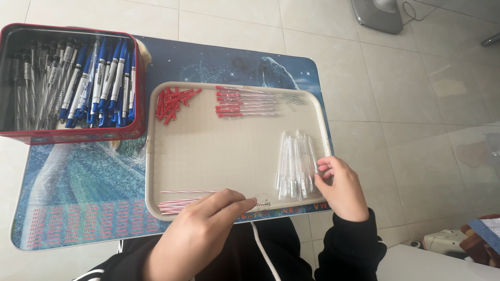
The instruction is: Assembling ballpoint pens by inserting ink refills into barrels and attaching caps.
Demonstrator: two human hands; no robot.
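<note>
A beige tray (208,151) lies on a small blue picture-printed table (78,182). On it are red pen caps (172,102) at the back left, red-tipped pen parts (245,102) at the back middle, small metal springs (291,99) beside them, clear pen barrels (296,165) at the right, and thin red refills (179,203) at the front left. My left hand (200,231) rests on the tray's front edge, its fingertips on a small spring (262,204) by the refills. My right hand (341,187) touches the right side of the clear barrels with its fingertips.
A red tin box (73,134) full of assembled blue and black pens stands at the table's back left. A tiled floor surrounds the table, with a grey fan base (377,13) at the back right and a dark object (482,239) at the front right.
</note>
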